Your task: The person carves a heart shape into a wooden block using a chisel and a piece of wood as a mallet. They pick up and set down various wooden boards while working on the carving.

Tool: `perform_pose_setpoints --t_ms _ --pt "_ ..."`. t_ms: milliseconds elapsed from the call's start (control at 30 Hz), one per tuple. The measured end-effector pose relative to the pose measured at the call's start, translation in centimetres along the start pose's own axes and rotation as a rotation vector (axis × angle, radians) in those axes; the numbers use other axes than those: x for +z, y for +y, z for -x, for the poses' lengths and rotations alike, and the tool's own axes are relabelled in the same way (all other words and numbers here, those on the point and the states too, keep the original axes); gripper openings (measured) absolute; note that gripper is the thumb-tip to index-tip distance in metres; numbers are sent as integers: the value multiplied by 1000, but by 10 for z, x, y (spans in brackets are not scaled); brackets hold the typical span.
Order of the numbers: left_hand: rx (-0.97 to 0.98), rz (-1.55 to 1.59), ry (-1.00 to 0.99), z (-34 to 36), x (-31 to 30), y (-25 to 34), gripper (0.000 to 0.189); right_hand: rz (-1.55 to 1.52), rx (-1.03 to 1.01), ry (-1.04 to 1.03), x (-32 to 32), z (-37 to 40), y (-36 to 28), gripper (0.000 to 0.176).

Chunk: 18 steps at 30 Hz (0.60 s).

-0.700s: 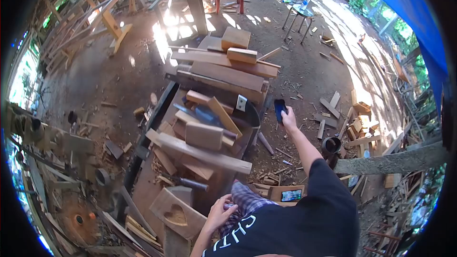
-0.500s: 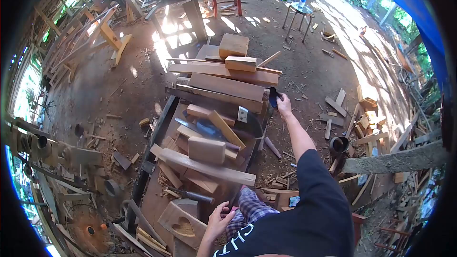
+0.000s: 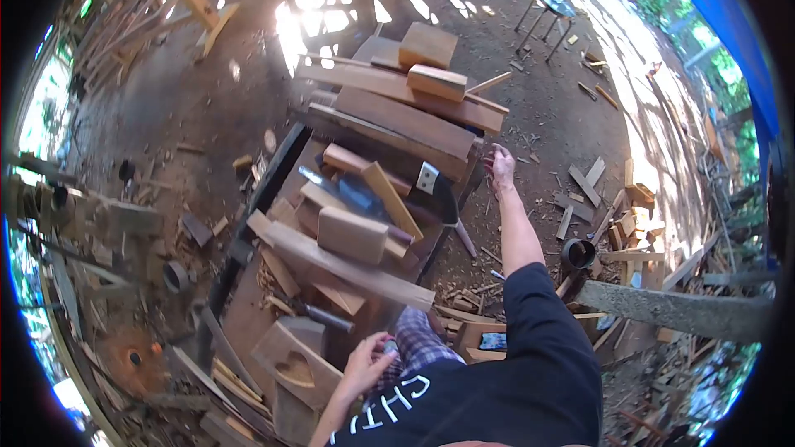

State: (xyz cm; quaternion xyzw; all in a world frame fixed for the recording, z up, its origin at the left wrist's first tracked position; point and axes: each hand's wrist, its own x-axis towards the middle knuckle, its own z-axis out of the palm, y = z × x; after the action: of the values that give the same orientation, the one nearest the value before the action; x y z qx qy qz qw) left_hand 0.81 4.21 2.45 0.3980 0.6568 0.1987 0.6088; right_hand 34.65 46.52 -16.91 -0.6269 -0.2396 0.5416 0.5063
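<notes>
My right hand (image 3: 499, 170) is beside the right end of a long brown beam (image 3: 406, 128), with its fingers loosely bent and nothing visible in them. Something small and dark blue (image 3: 474, 129) shows behind the beam's end. My left hand (image 3: 370, 362) hangs over my lap, fingers loosely curved and partly apart; I see no clear object in it. Close to it are a wooden block with a heart-shaped hollow (image 3: 296, 371) and a tool with a grey cylindrical handle (image 3: 330, 318). Across the bench (image 3: 240, 314) lie a long plank (image 3: 348, 266) and a rounded block (image 3: 353, 234).
A dark curved piece with a holed metal plate (image 3: 428, 177) lies on the bench. Two wood blocks (image 3: 437, 83) sit on boards at its far end. A stool (image 3: 548, 12), an open can (image 3: 577, 255) and scrap wood (image 3: 633, 219) stand or lie to the right.
My right hand held a dark, flat thing by the beam's end and has let go of it. The view has shifted, and my left hand has curled slightly.
</notes>
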Motion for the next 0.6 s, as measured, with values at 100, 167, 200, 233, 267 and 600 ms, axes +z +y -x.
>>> perform_pose_setpoints --t_ms 100,167,200,233,267,600 --pt "0 6 71 6 -6 -4 50 334 -307 205 4 46 5 22" --pt "12 -9 125 18 -13 -2 51 494 -574 76 18 121 -4 17" --pt "3 -1 151 24 -16 1 51 483 -547 -24 31 156 -8 13" --pt "-6 -9 174 27 -19 -1 52 580 -741 -122 39 173 2 11" --pt "-14 -18 193 30 -20 -3 52 573 -584 -257 52 204 -5 10" --pt "131 -190 522 27 -7 -49 48 1255 -837 -627 149 275 9 51"
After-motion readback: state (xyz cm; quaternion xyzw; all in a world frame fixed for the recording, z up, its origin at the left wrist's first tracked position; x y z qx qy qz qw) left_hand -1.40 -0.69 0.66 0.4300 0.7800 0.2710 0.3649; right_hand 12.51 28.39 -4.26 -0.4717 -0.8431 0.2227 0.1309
